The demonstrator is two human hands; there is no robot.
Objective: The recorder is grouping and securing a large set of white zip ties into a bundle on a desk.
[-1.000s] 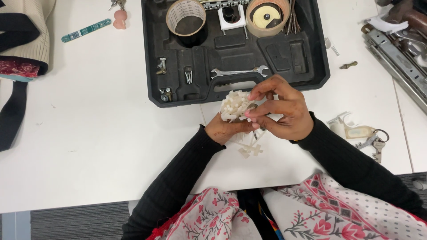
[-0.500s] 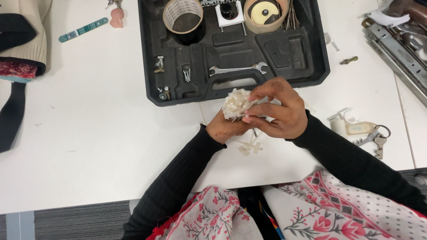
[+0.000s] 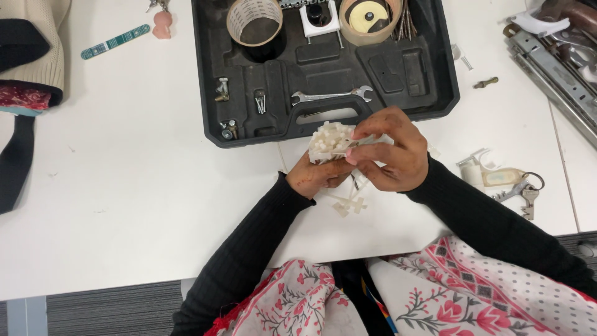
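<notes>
My left hand (image 3: 319, 174) grips a bundle of white plastic cable ties (image 3: 328, 144), their square heads bunched upward. My right hand (image 3: 390, 150) closes over the same bundle from the right, fingertips pinching at the ties. Both hands hover just in front of the black tool case (image 3: 323, 68). A few loose white ties (image 3: 348, 203) lie on the white table (image 3: 137, 186) under my hands.
The open case holds a wrench (image 3: 329, 95), tape rolls (image 3: 254, 20), screws and nails. A key ring with tag (image 3: 513, 183) lies right, a metal rail (image 3: 553, 68) far right, a bag and strap (image 3: 25, 68) left, a green strip (image 3: 115, 42) upper left.
The hands with the tie bundle have stayed in place in front of the case; the right fingers have shifted slightly on the bundle. The view has drifted a little.
</notes>
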